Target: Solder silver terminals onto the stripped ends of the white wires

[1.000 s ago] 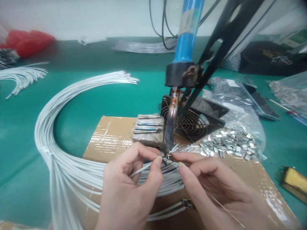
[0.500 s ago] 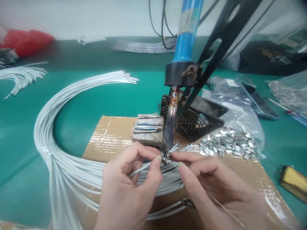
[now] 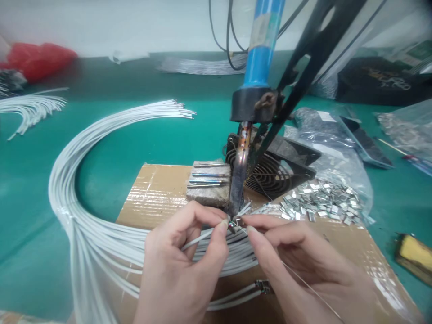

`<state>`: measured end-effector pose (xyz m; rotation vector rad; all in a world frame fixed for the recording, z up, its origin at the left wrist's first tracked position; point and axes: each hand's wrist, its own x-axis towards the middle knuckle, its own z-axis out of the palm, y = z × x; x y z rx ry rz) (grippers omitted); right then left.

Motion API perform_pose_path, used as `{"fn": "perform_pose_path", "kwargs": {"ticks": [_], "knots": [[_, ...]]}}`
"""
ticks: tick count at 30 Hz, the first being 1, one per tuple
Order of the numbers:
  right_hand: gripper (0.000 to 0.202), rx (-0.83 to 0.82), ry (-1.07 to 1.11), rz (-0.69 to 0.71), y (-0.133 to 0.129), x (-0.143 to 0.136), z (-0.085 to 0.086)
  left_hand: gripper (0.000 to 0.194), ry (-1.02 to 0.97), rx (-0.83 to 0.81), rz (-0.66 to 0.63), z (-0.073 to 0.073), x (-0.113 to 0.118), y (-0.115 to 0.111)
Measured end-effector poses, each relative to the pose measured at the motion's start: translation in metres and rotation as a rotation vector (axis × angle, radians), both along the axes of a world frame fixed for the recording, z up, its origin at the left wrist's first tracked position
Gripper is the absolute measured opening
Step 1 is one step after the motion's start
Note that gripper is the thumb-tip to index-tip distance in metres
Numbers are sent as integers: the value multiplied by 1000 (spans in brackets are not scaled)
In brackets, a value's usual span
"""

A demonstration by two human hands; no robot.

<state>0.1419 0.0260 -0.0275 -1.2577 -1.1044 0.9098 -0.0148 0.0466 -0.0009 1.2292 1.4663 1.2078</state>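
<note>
My left hand (image 3: 187, 256) pinches the end of a white cable (image 3: 197, 239) between thumb and forefinger. At the cable's end is a small shiny metal piece (image 3: 232, 224), partly hidden by the fingertips. Thin solder wire (image 3: 312, 290) runs through my right hand (image 3: 297, 256), its thumb and forefinger closed near that metal piece. Right above, the dark tip of a soldering iron (image 3: 237, 189) with a blue handle points down at the joint; whether they touch I cannot tell. Two cables with metal terminals (image 3: 263, 286) on their ends lie below my hands.
A bundle of white cables (image 3: 64, 180) curves over the green table onto the cardboard (image 3: 141, 189). A grey block (image 3: 207, 191) with metal strips and a black fan (image 3: 270, 173) stand behind my hands. Loose metal clips (image 3: 324, 200) spill from a plastic bag; a yellow sponge (image 3: 416, 254) lies right.
My right thumb has shifted slightly left, toward the iron's tip, and the solder wire behind it lies at a slightly different angle. My left hand stays nearly still.
</note>
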Motion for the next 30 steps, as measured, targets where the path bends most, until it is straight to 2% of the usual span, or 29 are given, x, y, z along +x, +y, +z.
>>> {"fn": "perform_pose_path", "kwargs": {"ticks": [22, 30], "knots": [[22, -22, 38, -134, -5, -17, 0, 19, -20, -27, 6, 0, -2, -2], [22, -37, 19, -117, -4, -12, -2, 17, -2, -53, 7, 1, -2, -1]]}}
